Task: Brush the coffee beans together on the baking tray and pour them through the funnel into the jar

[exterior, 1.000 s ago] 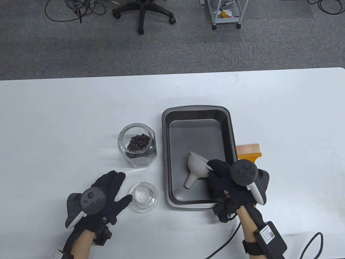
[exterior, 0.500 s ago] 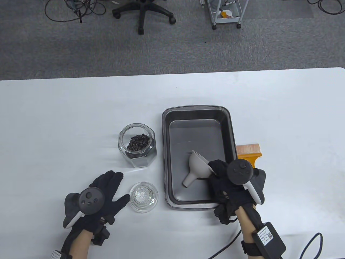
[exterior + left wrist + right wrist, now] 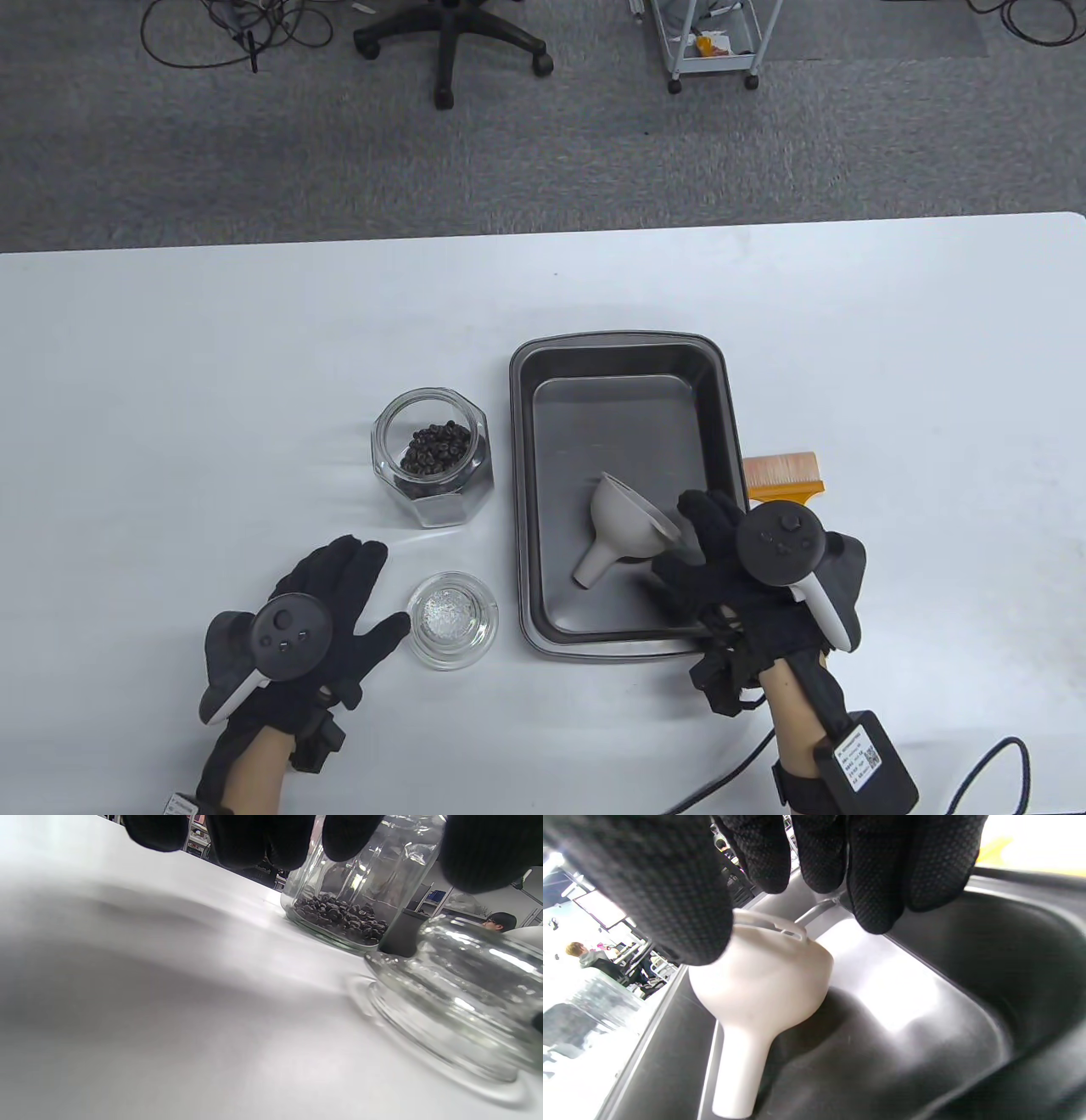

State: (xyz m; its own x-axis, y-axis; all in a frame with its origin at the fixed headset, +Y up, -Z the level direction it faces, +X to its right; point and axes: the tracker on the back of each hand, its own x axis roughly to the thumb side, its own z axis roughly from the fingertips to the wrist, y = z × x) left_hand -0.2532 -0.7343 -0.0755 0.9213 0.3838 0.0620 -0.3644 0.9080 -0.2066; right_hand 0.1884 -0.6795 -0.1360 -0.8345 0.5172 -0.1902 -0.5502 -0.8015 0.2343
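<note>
The dark baking tray [image 3: 543, 407] lies right of centre, and only the white funnel [image 3: 624, 526] shows in it, on its side with the spout toward the near left. My right hand [image 3: 691, 543] hovers just right of the funnel's rim with relaxed fingers [image 3: 874, 878] holding nothing. The open glass jar [image 3: 433, 458] with coffee beans [image 3: 339, 912] in it stands left of the tray. My left hand [image 3: 373, 586] lies flat on the table, its thumb tip beside the glass lid [image 3: 452, 621].
An orange brush [image 3: 782, 477] with pale bristles lies on the table just right of the tray, its handle hidden under my right hand. A cable trails off the near right edge. An office chair and a cart stand on the floor beyond the table.
My right hand has let go of the funnel and drawn back to the right, so the whole rim now shows. The funnel lies still in the tray. The left hand barely moved.
</note>
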